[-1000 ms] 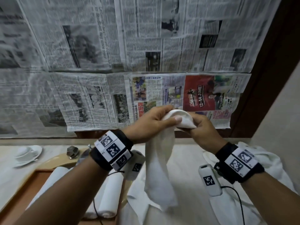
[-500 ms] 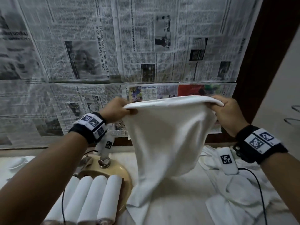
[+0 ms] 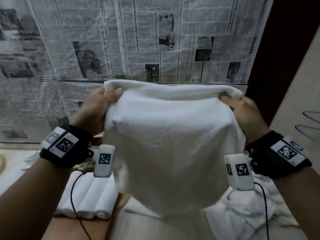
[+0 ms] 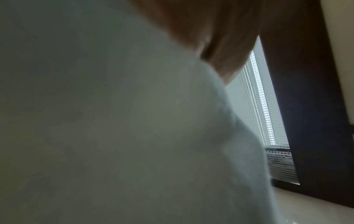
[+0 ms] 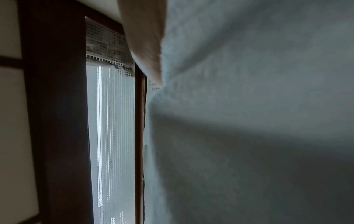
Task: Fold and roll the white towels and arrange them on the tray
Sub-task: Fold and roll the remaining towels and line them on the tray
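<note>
Hands (image 3: 173, 108) pinching towel (image 3: 173, 144) — rolled towels (image 3: 90, 196) head-view only, tray perhaps

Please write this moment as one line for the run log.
step: spreading towel | left hand: grips top left corner of white towel | right hand: grips top right corner | rolled towels: side by side, lower left

Black-and-white printed newspaper sheets (image 3: 155, 40) cover the wall. A dark brown wooden frame (image 3: 285, 49) stands at their right. A white dish (image 3: 32, 157), possibly a saucer, lies blurred at left.
</note>
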Tool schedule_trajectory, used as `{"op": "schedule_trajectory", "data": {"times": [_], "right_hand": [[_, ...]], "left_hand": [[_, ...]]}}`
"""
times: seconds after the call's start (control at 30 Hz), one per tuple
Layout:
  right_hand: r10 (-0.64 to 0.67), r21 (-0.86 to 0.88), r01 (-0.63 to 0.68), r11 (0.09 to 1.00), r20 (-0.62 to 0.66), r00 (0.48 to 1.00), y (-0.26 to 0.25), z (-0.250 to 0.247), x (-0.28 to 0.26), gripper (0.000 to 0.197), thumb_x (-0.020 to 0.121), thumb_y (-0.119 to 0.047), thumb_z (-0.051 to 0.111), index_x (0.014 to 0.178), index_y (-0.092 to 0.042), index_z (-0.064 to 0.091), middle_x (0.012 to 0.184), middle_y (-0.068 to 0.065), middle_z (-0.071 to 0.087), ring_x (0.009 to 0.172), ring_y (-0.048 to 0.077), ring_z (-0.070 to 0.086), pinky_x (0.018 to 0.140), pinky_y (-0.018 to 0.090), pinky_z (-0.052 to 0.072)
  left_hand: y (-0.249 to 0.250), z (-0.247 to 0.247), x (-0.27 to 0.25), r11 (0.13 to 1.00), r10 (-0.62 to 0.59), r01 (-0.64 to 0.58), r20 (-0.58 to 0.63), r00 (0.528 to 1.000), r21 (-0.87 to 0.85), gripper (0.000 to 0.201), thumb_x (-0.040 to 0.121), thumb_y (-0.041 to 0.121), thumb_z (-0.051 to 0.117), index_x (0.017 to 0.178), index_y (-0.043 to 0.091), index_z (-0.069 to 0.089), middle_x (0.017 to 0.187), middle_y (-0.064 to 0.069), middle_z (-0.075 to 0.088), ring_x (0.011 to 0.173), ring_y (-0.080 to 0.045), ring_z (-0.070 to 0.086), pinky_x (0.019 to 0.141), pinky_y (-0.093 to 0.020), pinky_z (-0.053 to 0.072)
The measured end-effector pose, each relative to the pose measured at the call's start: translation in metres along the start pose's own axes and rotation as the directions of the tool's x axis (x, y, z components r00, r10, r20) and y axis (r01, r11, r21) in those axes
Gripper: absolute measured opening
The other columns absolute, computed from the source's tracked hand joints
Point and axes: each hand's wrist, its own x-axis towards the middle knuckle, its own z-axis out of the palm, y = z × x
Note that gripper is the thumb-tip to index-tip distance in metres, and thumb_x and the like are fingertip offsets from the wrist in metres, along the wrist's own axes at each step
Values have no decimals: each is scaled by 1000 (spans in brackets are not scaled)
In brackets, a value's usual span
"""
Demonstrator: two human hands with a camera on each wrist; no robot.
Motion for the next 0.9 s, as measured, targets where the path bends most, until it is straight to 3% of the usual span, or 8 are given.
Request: {"op": "schedule_trajectory", "data": {"times": [0.1, 0.23, 0.43, 0.5, 0.6, 0.7, 0.77, 0.9], "right_hand": [[88, -103, -83, 991, 49, 995, 12, -7, 23, 12, 95, -19, 67, 98, -9, 72, 84, -2, 72, 66, -1, 67, 57, 14, 50], [342, -206, -309, 929, 155, 927, 82, -12, 45, 12, 93, -17, 70, 96, -6, 75, 100, 10, 76, 89, 22, 73, 83, 36, 57], [597, -624, -404, 669, 127, 792, 240, -16, 33, 25, 95, -20, 66, 116, -7, 69, 103, 10, 72, 77, 19, 69, 53, 23, 50], [616, -706, -409, 578, 48, 787, 282, -18, 29, 43, 93, -28, 68, 130, -9, 58, 113, 11, 63, 86, 26, 64, 45, 21, 48], [608, -697, -468, 544, -57, 792, 319, -14, 28, 38, 90, -20, 71, 115, 6, 58, 106, 23, 62, 83, 37, 66, 52, 37, 56], [557, -683, -497, 535, -157, 815, 346, -12, 38, 17, 83, -16, 76, 82, -5, 62, 79, 15, 67, 72, 37, 68, 62, 53, 61], [519, -660, -505, 556, -199, 831, 362, -10, 50, 13, 80, -14, 77, 78, -13, 65, 80, 11, 71, 81, 36, 69, 76, 50, 60], [447, -660, -500, 561, -267, 854, 384, -7, 78, 8, 83, -15, 74, 85, -15, 66, 90, 11, 71, 89, 33, 66, 82, 38, 51]], "left_hand": [[5, 8, 4, 999, -19, 19, -1, 1000, 50, 25, 99, 6, 54, 119, -6, 63, 101, -17, 71, 82, -24, 69, 71, -34, 59], [-51, -4, 18, 933, -188, 205, -83, 979, 297, 18, 100, 4, 53, 105, -3, 68, 97, -23, 71, 80, -30, 66, 77, -44, 54], [-223, -51, 14, 623, -419, 497, -278, 864, 604, 24, 84, 24, 71, 83, 1, 64, 66, -14, 59, 59, -24, 54, 53, -34, 43], [-265, -56, 12, 594, -432, 504, -280, 857, 627, 20, 80, 21, 77, 77, 11, 60, 64, -8, 56, 59, -22, 54, 53, -30, 43], [-311, -58, 19, 549, -411, 499, -303, 860, 670, 19, 81, 5, 72, 84, 17, 57, 72, -2, 58, 74, -23, 56, 69, -29, 46], [-348, -65, 39, 502, -431, 559, -370, 823, 660, 22, 79, 3, 69, 73, 19, 55, 63, 3, 55, 68, -27, 55, 61, -28, 46], [-369, -69, 58, 484, -430, 570, -387, 816, 664, 24, 79, 3, 68, 69, 20, 54, 61, 2, 54, 64, -25, 50, 53, -24, 39], [-394, -67, 97, 487, -410, 568, -401, 819, 663, 15, 85, 5, 67, 88, 17, 59, 85, -4, 62, 84, -28, 58, 68, -26, 40]]}}
